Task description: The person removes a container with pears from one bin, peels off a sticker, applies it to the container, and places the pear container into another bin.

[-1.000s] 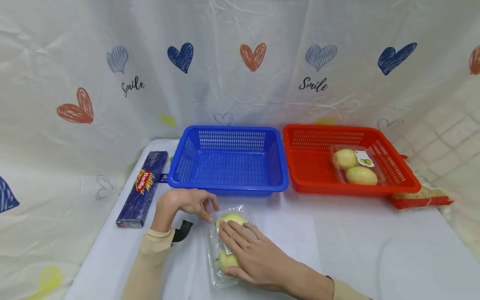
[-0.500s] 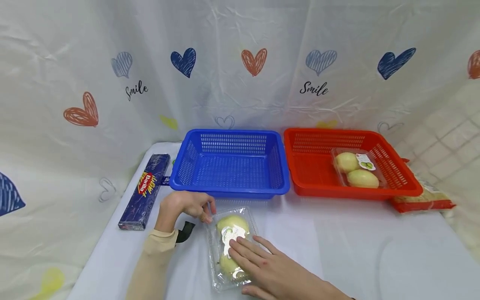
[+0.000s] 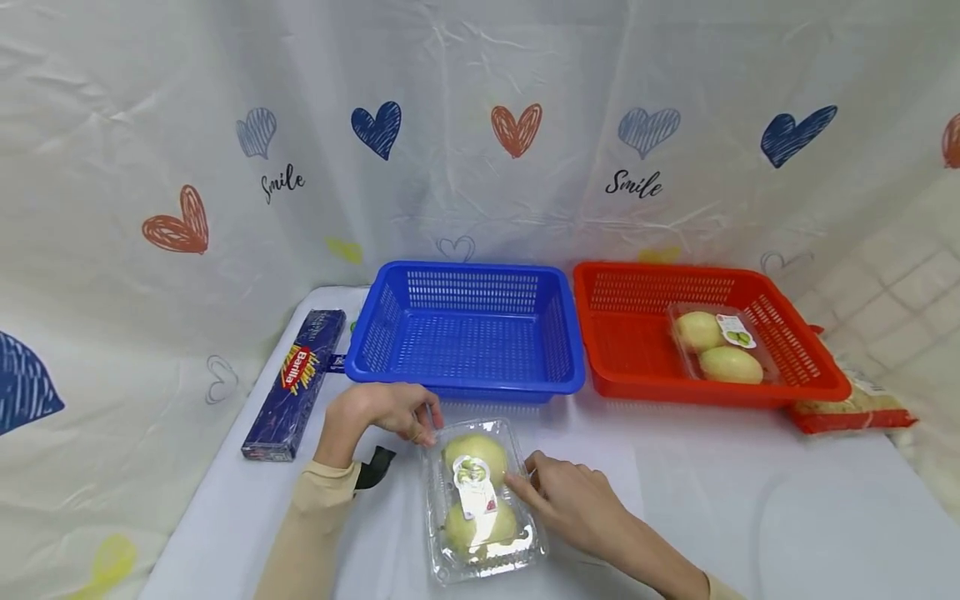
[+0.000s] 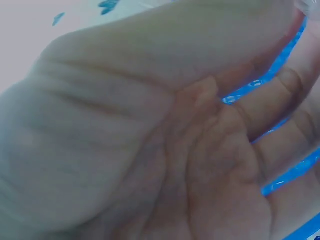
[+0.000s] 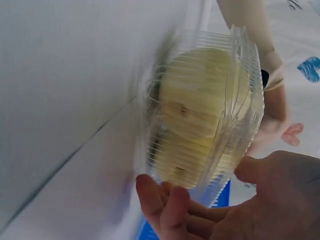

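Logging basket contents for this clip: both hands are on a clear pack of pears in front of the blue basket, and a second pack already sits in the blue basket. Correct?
Not quite. The second pack sits in the red basket, not the blue basket, which holds nothing visible. The head view shows it. The left hand and right hand are on the clear pack of pears.

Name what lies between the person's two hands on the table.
In the head view, a clear fruit pack with two pale fruits lies between the left hand and right hand; both touch its sides.

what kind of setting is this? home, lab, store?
Likely a staged recording setup, not a shop or kitchen: a heart-print sheet hung as backdrop, a covered table, and an empty blue basket beside a red basket.
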The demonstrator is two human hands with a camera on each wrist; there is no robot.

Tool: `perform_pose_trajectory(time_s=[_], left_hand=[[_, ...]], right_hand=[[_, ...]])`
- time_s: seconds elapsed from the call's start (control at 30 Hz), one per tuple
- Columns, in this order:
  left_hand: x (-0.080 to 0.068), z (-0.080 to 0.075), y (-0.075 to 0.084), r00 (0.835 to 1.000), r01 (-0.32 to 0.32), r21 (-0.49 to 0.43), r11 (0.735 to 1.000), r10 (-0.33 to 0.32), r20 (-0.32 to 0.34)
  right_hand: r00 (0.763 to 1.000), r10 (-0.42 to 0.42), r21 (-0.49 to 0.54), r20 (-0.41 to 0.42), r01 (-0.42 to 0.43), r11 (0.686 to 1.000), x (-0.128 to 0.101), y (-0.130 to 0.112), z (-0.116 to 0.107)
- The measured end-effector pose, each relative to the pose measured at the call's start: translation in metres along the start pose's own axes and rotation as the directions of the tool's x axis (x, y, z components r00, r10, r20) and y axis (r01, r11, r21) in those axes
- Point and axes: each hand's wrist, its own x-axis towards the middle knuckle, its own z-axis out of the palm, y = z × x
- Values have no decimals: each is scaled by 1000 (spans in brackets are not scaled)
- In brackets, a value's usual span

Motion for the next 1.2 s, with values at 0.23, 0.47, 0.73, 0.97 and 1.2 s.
perform_pose_trajectory(time_s=[0.23, 0.47, 0.73, 0.97, 1.2], left_hand=[[3, -3, -2, 996, -94, 70, 993, 94, -7], [-1, -4, -7, 985, -165, 90, 982, 170, -44], [-8, -9, -9, 976, -204, 32, 979, 205, -69], [-8, -8, -8, 976, -203, -5, 979, 202, -77], [-13, -8, -2, 939, -263, 53, 963, 268, -214]], right_hand=[[990, 1, 379, 142, -55, 924, 3, 14, 2], [984, -15, 456, 177, -68, 887, -5, 21, -8], [995, -2, 436, 101, -42, 899, -28, 33, -73], [976, 124, 358, -177, -53, 932, -9, 90, -157], [957, 238, 416, -166, -151, 897, 43, 157, -209]])
